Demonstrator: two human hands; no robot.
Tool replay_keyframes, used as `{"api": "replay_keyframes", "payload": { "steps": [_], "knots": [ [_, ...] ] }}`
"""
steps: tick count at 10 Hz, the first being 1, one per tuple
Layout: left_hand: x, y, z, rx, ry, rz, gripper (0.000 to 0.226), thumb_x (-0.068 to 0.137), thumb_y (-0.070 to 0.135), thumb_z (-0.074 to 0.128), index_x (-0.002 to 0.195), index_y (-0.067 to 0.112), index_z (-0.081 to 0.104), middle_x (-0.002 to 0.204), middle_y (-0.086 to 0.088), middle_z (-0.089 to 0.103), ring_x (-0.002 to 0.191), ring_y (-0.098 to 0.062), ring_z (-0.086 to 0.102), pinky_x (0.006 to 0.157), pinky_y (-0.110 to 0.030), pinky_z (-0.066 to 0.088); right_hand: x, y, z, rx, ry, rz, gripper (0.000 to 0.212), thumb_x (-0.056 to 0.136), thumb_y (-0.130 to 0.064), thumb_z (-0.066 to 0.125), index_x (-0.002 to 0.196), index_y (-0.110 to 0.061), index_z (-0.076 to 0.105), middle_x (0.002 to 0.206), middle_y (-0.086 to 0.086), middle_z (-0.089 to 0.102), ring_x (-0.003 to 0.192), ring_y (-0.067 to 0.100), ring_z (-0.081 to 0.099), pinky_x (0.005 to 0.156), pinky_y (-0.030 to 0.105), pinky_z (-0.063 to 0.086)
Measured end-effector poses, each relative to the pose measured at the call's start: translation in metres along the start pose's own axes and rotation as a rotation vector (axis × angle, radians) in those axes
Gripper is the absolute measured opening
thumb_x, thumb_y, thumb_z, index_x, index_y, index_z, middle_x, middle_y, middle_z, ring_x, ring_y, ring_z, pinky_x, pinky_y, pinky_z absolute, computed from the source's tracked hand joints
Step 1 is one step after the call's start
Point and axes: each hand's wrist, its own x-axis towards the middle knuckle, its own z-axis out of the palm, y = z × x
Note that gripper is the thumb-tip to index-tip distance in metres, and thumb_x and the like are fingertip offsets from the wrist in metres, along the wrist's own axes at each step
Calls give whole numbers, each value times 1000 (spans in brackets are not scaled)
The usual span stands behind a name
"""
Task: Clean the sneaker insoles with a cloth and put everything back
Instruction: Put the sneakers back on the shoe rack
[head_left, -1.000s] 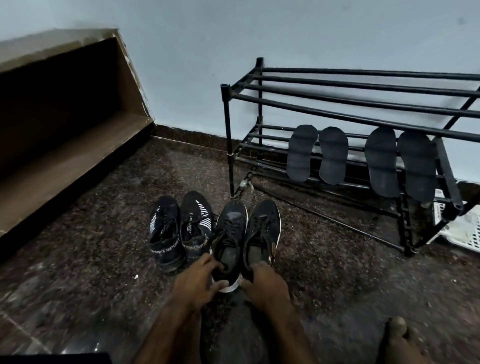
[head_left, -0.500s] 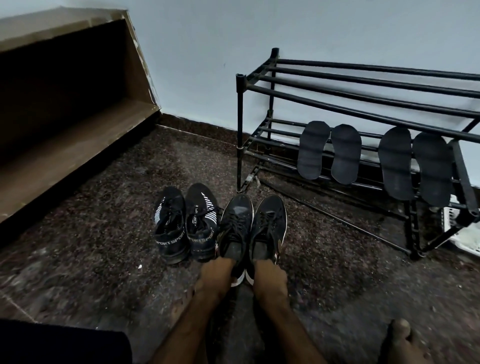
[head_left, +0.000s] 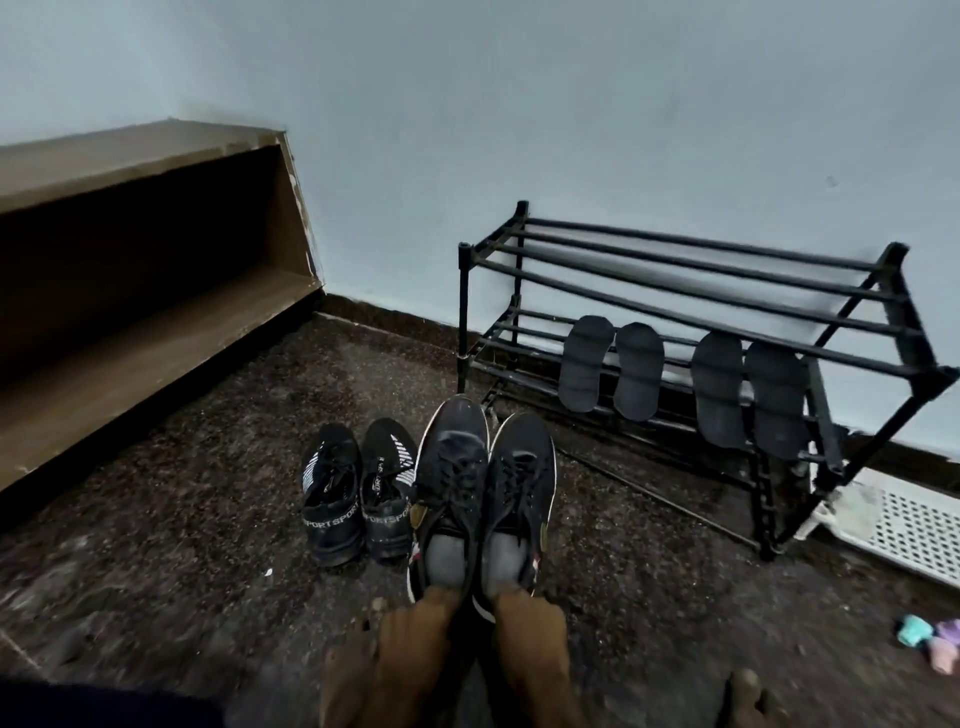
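Two dark lace-up sneakers are raised off the floor, side by side. My left hand grips the heel of the left sneaker, and my right hand grips the heel of the right sneaker. A second black pair marked SPORT stands on the floor just left of them. Several dark insoles lean in a row against the lower rails of the black shoe rack. No cloth is in view.
A brown wooden shelf unit runs along the left. A white perforated basket lies behind the rack's right leg. Small pastel objects sit on the dark speckled floor at the right. A bare foot shows at the bottom right.
Both hands have taken the dark pair by the heels and lifted it up off the floor towards me. The view has tilted up and left.
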Motion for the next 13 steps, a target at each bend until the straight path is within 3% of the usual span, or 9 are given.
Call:
{"api": "replay_keyframes", "payload": {
  "steps": [2, 3, 4, 5, 6, 7, 8, 10, 13],
  "knots": [
    [0, 8, -67, -236, 206, 55, 47, 99, 45, 42, 141, 52, 23, 106, 12, 64, 102, -6, 59, 87, -18, 44, -12, -16, -78, -76, 198, -29, 40, 86, -15, 61, 123, -27, 55, 111, 6, 69, 103, 21, 68, 82, 29, 52],
    [-2, 26, -127, -130, 308, 11, 62, 84, 39, 60, 132, 50, 22, 89, 17, 64, 92, -5, 63, 76, -14, 50, -15, -26, -128, -99, 369, -58, 52, 30, -34, 95, 76, -31, 71, 61, -8, 66, 50, 6, 65, 43, 15, 45],
    [-1, 44, -201, 9, 447, 82, 51, 53, 41, 84, 97, 42, 59, 70, 18, 64, 59, -7, 66, 52, -21, 48, -32, -40, -195, -123, 437, -109, 56, 39, -31, 92, 90, -31, 68, 75, -5, 69, 60, 11, 69, 47, 21, 44],
    [-2, 70, -281, 139, 494, 216, 50, 57, 37, 81, 92, 28, 47, 79, 10, 68, 68, -18, 68, 49, -31, 47, -51, -41, -265, -291, 527, -194, 40, 87, -21, 56, 126, -29, 50, 126, 1, 62, 114, 29, 61, 87, 35, 48],
    [2, 105, -346, 146, 632, 337, 27, 83, 41, 47, 104, 26, 55, 107, -1, 68, 102, -27, 62, 74, -33, 44, -70, -38, -341, -425, 589, -201, 36, 89, -20, 50, 125, -26, 52, 122, 7, 63, 113, 34, 59, 86, 38, 46],
    [14, 142, -397, 95, 682, 405, 23, 92, 42, 50, 105, 26, 60, 100, -5, 70, 96, -27, 65, 73, -31, 44, -81, -24, -404, -518, 643, -212, 39, 85, -14, 51, 121, -27, 57, 114, 9, 65, 106, 36, 61, 76, 36, 43],
    [37, 176, -418, -24, 665, 482, 16, 93, 39, 59, 85, 26, 54, 74, 0, 66, 76, -21, 69, 71, -29, 51, -79, 7, -434, -519, 708, -185, 43, 80, -14, 51, 121, -28, 56, 108, 10, 65, 97, 38, 62, 69, 32, 36],
    [100, 237, -388, 33, 552, 531, 23, 90, 45, 63, 103, 26, 63, 100, -1, 72, 102, -23, 66, 76, -29, 46, -35, 90, -422, -466, 593, 34, 31, 80, -15, 56, 111, -21, 60, 110, 10, 64, 102, 36, 62, 79, 36, 47],
    [159, 335, -317, 178, 303, 654, 26, 95, 39, 58, 114, 22, 61, 115, -6, 68, 112, -28, 61, 86, -32, 45, -3, 189, -403, -389, 483, 219, 29, 85, -28, 58, 113, -20, 62, 113, 11, 65, 108, 36, 61, 86, 38, 49]
  ]
}}
